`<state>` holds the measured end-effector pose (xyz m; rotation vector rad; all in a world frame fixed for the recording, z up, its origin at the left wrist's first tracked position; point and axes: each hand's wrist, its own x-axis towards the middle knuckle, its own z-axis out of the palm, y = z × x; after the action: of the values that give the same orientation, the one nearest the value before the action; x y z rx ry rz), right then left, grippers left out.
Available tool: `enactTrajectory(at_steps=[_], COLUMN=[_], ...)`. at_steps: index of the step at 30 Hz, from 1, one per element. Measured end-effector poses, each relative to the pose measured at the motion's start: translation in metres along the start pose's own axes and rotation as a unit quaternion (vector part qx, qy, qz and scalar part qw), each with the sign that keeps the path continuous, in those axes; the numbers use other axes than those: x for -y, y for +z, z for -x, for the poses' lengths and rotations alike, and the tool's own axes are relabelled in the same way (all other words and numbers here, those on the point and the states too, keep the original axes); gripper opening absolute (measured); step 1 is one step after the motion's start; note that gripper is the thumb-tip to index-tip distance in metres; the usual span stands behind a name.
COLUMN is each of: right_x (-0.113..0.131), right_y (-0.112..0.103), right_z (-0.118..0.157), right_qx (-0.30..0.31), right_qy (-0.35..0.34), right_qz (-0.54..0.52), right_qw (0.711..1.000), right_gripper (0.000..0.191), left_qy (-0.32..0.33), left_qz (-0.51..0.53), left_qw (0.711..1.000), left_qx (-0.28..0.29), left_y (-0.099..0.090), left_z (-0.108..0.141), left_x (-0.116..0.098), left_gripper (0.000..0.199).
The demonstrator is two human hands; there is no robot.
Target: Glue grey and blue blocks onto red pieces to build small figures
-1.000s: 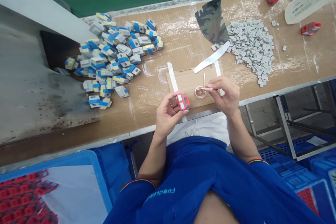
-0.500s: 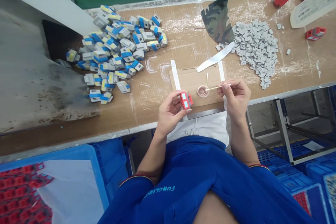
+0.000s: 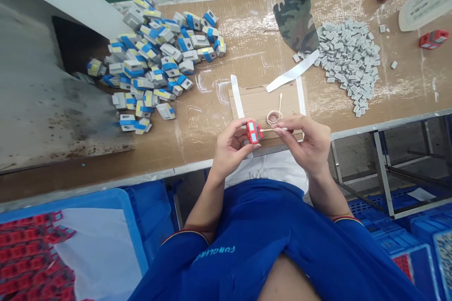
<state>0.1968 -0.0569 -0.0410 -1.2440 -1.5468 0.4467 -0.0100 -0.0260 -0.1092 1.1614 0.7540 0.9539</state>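
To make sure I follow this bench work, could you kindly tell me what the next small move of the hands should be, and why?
Probably the cotton swab should stroke gently along the red plastic block: the right hand has the swab's tip against the block, and the left hand grips the block steadily above the cardboard sheet.

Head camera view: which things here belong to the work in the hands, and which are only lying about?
In use:
left hand holding a red plastic part
right hand holding a cotton swab
small round dish
cardboard sheet

Lying about:
heap of blue-and-grey blocks
heap of small grey pieces
camouflage cloth
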Motion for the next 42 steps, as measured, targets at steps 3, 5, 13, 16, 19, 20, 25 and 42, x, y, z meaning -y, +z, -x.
enactTrajectory(at_steps=[3,5,13,16,19,20,25,42], right_x=[0.0,0.0,-0.001,-0.002,-0.003,-0.003,-0.003,-0.019], right_y=[0.003,0.004,0.005,0.005,0.005,0.005,0.004,-0.014], right_z=[-0.001,-0.001,0.0,-0.001,-0.002,-0.002,-0.002,0.0], right_qx=[0.019,0.023,0.028,0.036,0.04,0.04,0.046,-0.068], right_qy=[-0.004,-0.005,-0.004,-0.011,-0.02,-0.023,-0.029,0.05], right_qz=[0.024,0.029,0.038,0.038,0.037,0.037,0.036,0.016], right_qw=[1.0,0.999,0.999,0.999,0.998,0.998,0.998,0.996], right_gripper=[0.008,0.008,0.009,0.009,0.01,0.011,0.012,0.005], left_qy=[0.005,0.01,0.009,0.008,0.002,0.0,-0.001,0.018], left_qz=[0.003,0.005,0.011,0.011,0.005,0.005,0.008,0.0], left_qw=[1.0,1.0,1.0,1.0,1.0,1.0,1.0,1.0], left_qx=[-0.001,-0.002,0.006,0.006,0.006,0.007,0.005,0.02], left_y=[-0.001,-0.001,0.0,0.0,0.0,0.001,0.001,-0.004], left_z=[0.0,0.0,0.001,0.001,0.001,0.001,0.001,0.001], left_x=[0.001,0.001,0.0,0.0,-0.001,-0.001,-0.001,-0.003], left_gripper=[0.056,0.056,0.055,0.055,0.055,0.055,0.055,0.052])
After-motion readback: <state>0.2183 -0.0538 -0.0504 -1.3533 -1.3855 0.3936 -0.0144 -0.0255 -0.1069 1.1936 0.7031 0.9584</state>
